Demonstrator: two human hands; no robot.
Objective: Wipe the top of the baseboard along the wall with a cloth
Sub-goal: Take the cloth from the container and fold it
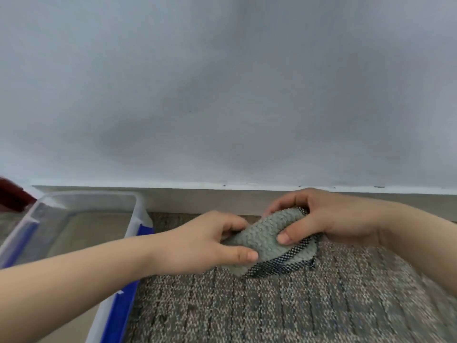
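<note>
A grey-green textured cloth [263, 237] with a dark mesh backing is held between both hands, just above the carpet. My left hand [210, 241] pinches its lower left end with thumb and fingers. My right hand [329, 216] grips its upper right end, thumb on the front. The pale baseboard [197, 199] runs along the foot of the grey wall, directly behind the hands. Its top edge shows as a light strip with a few dark specks.
A clear plastic bin [133, 219] with blue trim stands on the floor at the left, against the baseboard. A dark red object [12, 194] sits at the far left edge. Speckled grey carpet [296, 305] covers the floor in front.
</note>
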